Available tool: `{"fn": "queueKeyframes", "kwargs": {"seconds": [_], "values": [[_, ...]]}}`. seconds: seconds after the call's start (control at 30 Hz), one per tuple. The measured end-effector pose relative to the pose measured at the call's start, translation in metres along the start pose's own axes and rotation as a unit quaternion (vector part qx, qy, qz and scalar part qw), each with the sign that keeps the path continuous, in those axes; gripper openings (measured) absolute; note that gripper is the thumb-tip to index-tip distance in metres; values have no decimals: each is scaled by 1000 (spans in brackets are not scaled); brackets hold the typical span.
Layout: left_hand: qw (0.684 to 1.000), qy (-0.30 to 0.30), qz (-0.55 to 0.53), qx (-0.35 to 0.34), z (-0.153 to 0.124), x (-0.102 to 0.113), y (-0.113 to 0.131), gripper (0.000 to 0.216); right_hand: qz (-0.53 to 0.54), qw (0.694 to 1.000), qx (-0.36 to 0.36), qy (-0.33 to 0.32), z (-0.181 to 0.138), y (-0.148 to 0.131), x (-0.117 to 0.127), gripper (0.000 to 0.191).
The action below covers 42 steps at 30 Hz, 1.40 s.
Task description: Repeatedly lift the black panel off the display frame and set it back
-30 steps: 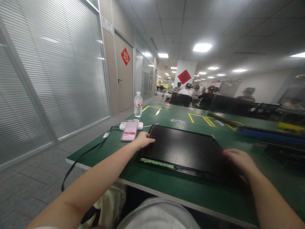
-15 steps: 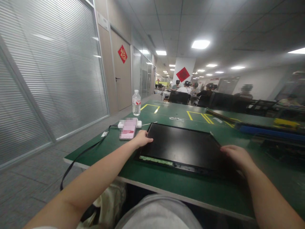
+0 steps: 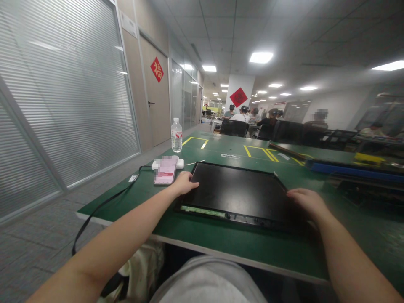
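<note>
A flat black display panel [image 3: 236, 189] lies in front of me on the green table, its dark face up. Along its near edge run a green circuit strip [image 3: 203, 211] and a black border. My left hand [image 3: 185, 184] grips the panel's left edge, thumb on top and the other fingers at the side. At the opposite edge, my right hand [image 3: 307, 201] is closed on the right side, with its fingertips at the rim and its lower fingers partly hidden in shadow. A phone [image 3: 166, 170] rests just beyond my left hand against a white object.
A water bottle [image 3: 176, 135] stands at the table's far left. Yellow tape marks [image 3: 260, 152] lie on the green table [image 3: 126, 202]. Blue and yellow items [image 3: 341, 169] sit at the right. A black strap [image 3: 104, 205] hangs over the left edge. Several people sit beyond.
The whole view has shifted slightly, so everything appears a little further left. Both hands keep their hold on the display panel, which shows no clear movement on the table.
</note>
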State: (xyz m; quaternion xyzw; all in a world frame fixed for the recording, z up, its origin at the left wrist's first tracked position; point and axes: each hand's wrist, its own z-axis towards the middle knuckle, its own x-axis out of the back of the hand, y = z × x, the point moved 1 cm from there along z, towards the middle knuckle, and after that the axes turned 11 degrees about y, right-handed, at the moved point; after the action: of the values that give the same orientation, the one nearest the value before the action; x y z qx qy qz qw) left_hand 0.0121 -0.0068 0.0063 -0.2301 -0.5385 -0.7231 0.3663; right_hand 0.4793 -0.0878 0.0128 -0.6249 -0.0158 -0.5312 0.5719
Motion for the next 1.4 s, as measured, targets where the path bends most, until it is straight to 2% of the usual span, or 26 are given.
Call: {"fn": "queueKeyframes", "kwargs": {"seconds": [0.13, 0.47, 0.63, 0.77, 0.87, 1.0, 1.13, 1.4], "values": [[1000, -5, 13, -7, 0, 0, -1, 35, -23, 1000, -1, 6, -1, -1, 0, 17], [998, -15, 40, -36, -1, 2, -1, 32, -97, 993, 69, 6, 5, 4, -5, 21], [998, -26, 33, -36, -1, -1, -2, 52, -134, 984, 116, 5, 1, 0, -10, 29], [998, -43, 28, -44, -2, 0, -1, 64, -138, 984, 108, -9, -2, -4, -11, 29], [995, -64, 28, -75, -4, 5, 0, 71, -128, 987, 94, -10, -2, -5, -9, 26], [983, -109, 23, -149, -9, 15, 3, 74, -105, 990, 89, -17, 2, -1, -6, 21], [963, -162, -26, -215, -12, 22, 4, 74, -90, 992, 89, -20, 7, 6, -6, 19], [935, -221, -70, -266, -14, 33, 7, 80, -91, 993, 71, -28, 4, 1, -4, 21]]}}
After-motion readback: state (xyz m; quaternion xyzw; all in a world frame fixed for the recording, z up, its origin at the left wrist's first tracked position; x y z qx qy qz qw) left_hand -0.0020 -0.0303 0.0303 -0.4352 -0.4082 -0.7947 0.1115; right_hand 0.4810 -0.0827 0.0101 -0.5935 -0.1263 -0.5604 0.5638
